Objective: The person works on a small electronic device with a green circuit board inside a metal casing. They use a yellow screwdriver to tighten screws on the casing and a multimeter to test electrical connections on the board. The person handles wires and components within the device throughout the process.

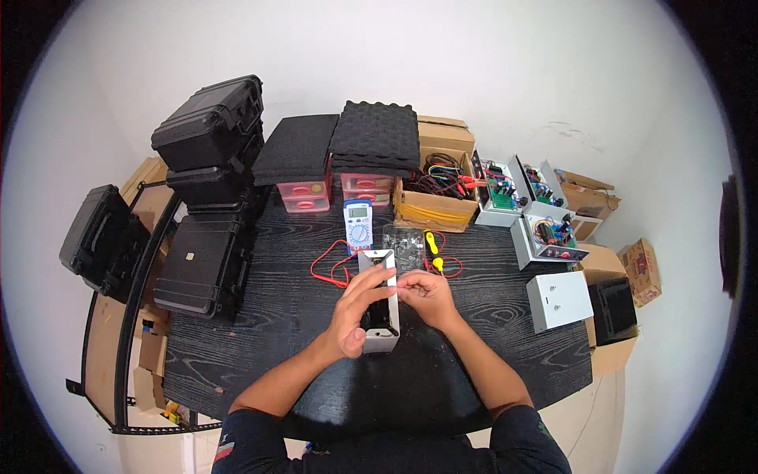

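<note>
A narrow white metal enclosure (382, 343) stands at the middle of the table, its open side facing up and its inside dark. My left hand (352, 314) grips it from the left, fingers reaching over the top and across the opening. At the enclosure's right wall, my right hand (427, 298) has thumb and forefinger pinched together; whatever is between them is too small to make out. Just beyond lie a blue-and-white multimeter (359, 224) with red leads and a clear bag of small dark parts (407, 248). A yellow-ended lead (437, 265) curls beside the bag.
Black hard cases (207, 265) are stacked on the left. Foam sheets (374, 136) top pink drawer units (305, 197) at the back, beside a cardboard box of cables (436, 204). Open enclosures with circuit boards (546, 239) and a closed white box (560, 301) stand on the right.
</note>
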A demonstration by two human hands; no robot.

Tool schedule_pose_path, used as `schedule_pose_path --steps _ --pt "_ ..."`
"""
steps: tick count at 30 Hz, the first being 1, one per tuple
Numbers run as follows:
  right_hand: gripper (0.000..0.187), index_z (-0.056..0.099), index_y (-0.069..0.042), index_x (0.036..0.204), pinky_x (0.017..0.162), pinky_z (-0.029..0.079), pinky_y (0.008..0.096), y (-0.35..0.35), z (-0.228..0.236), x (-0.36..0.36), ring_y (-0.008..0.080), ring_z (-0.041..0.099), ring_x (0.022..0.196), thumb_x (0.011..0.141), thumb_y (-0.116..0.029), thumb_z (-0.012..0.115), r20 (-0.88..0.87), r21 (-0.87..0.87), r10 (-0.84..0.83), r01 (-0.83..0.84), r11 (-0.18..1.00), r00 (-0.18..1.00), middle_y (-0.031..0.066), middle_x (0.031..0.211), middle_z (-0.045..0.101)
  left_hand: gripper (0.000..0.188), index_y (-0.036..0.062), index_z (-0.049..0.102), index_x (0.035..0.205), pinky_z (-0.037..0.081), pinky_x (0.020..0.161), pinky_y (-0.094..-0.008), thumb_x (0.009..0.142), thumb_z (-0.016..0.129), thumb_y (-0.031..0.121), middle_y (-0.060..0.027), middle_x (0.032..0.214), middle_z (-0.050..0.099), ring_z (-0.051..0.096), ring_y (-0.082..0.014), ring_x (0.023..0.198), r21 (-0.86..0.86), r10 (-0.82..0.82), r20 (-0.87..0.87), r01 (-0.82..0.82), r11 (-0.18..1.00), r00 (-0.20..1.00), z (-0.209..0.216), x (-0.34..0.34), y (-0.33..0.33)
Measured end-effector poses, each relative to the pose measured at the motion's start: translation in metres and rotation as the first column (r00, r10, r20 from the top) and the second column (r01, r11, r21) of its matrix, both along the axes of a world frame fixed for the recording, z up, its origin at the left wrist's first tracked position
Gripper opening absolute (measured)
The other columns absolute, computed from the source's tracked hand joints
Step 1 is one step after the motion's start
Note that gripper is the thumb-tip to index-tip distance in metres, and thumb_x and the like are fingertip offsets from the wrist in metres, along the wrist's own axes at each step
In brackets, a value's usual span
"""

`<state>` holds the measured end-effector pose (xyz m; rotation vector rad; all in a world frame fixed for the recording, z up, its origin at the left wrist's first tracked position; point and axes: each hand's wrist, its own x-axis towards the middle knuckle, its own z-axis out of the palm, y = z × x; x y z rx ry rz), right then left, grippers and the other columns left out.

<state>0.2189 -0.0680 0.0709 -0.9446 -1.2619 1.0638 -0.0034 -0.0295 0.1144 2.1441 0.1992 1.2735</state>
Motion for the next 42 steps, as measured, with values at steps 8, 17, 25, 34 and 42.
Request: schedule_pose_path --steps 8,17,25,34,42 --pt "0.027 0.063 -0.001 0.117 0.085 0.06 0.0269 0.0017 -0.0038 -0.0005 0.0113 0.07 0.094 0.094 0.007 0.074 -0.204 -0.063 0.031 -0.045 0.997 0.978 0.0057 0.107 0.071 0.088 -0.0033 0.063 0.136 0.031 0.121 -0.0595 0.102 0.028 0.07 -0.0303 0.151 0.054 0.048 -0.0505 0.143 -0.021 -0.01 0.009 0.011 1.0 1.0 0.0006 0.0002 -0.0006" --pt "0.017 0.07 0.002 0.113 0.083 0.06 0.0273 0.0046 -0.0018 0.0027 0.0117 0.071 0.088 0.097 0.001 0.076 -0.241 -0.148 0.068 -0.106 0.983 0.968 0.0059 0.1 0.074 0.089 -0.0025 0.063 0.138 0.031 0.121 -0.0591 0.102 0.028 0.072 -0.0299 0.151 0.054 0.047 -0.0502 0.144 -0.026 -0.012 0.001 0.012 1.0 1.0 0.0019 -0.0006 -0.0008" --pt "0.017 0.072 0.003 0.115 0.081 0.06 0.0274 -0.001 0.0001 0.0017 0.0117 0.072 0.088 0.098 0.0 0.075 -0.238 -0.159 0.082 -0.122 0.98 0.968 0.0067 0.101 0.076 0.09 -0.0018 0.062 0.139 0.031 0.121 -0.059 0.103 0.026 0.073 -0.0294 0.153 0.054 0.047 -0.05 0.144 -0.015 -0.009 0.004 0.009 1.0 1.0 0.0003 -0.0011 -0.0008" --pt "0.015 0.07 0.003 0.115 0.081 0.061 0.0289 0.0001 -0.0034 0.0011 0.0123 0.072 0.087 0.104 -0.006 0.069 -0.143 -0.192 0.043 -0.07 0.979 0.989 0.0061 0.101 0.075 0.09 -0.0017 0.062 0.139 0.032 0.121 -0.0591 0.103 0.026 0.073 -0.0296 0.153 0.054 0.048 -0.0503 0.144 -0.006 -0.009 0.003 0.009 1.0 1.0 0.0007 -0.0009 0.0001" --pt "0.013 0.07 0.003 0.115 0.081 0.061 0.0289 0.0005 -0.0049 0.001 0.0131 0.073 0.088 0.105 -0.005 0.067 -0.181 -0.163 0.053 -0.083 0.983 0.982 0.0068 0.102 0.075 0.089 -0.002 0.062 0.138 0.032 0.121 -0.0587 0.103 0.027 0.072 -0.0299 0.152 0.054 0.048 -0.0503 0.143 -0.013 -0.009 0.008 0.009 1.0 1.0 0.0019 -0.0006 -0.0009"
